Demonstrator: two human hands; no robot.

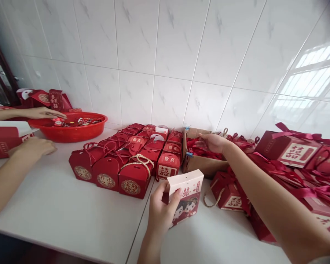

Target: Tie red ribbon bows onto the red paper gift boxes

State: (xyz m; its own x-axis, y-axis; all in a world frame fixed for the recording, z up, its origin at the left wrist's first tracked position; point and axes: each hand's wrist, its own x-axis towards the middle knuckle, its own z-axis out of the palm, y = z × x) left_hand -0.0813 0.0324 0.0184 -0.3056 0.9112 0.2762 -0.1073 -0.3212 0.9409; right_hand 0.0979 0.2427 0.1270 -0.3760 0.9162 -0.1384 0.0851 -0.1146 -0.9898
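My left hand [163, 203] is closed around a candy box [188, 198], held upright just above the table. Its pale upper part bears red characters, and two cartoon figures are printed below. On the right, my right hand [213, 142] reaches over an open cardboard box [206, 165] with red ribbons [194, 145] inside. Its fingers are stretched out over the ribbons, and I see nothing held in them. A small red gift box [231, 196] with a rope handle lies beneath my right forearm.
Rows of red gift boxes [107, 176] stand mid-table. Ribboned boxes [294, 148] are piled at the right. Another person's hands [41, 146] work at the left near a red basin [74, 135] of small wrapped items. A tiled wall [170, 47] rises behind the table.
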